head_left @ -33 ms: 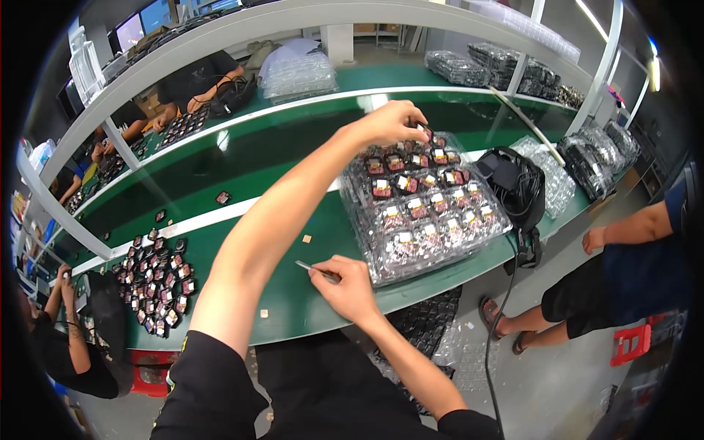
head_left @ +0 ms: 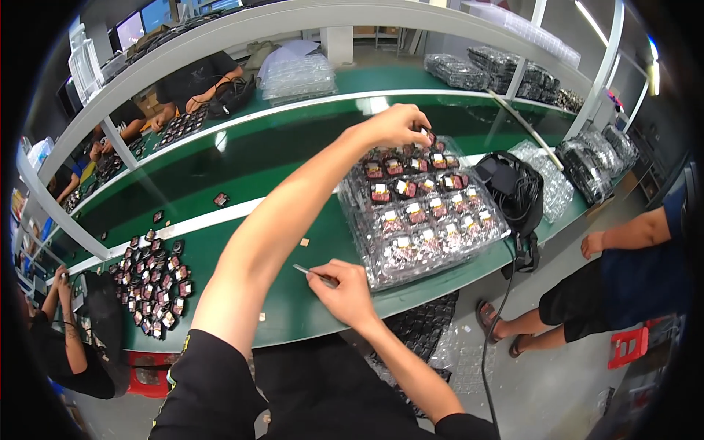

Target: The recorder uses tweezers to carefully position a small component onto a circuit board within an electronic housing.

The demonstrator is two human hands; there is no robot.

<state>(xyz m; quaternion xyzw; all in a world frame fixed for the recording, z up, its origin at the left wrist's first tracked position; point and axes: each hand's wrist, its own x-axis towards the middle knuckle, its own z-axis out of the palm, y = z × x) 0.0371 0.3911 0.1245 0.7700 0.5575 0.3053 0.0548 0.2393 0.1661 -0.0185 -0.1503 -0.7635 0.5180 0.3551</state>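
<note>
My left hand reaches over the far edge of a clear plastic tray. Its fingers are pinched around a small black part with a pale label, mostly hidden by the fingertips. Rows of similar small black parts, with pale and reddish faces, fill the tray's pockets. Left of the tray's near corner, my right hand is closed around a thin metal tool, perhaps tweezers; its tip points up and left, above the green bench.
A loose pile of black parts covers the bench at left. Black bag and cables adjoin the tray's right side. Tan squares lie near my left forearm. A metal frame arches over the far side. A person stands at right.
My left hand has shifted very slightly to the right over the tray, still pinching. The right hand keeps its hold on the metal tool. The whole view has tilted a little.
</note>
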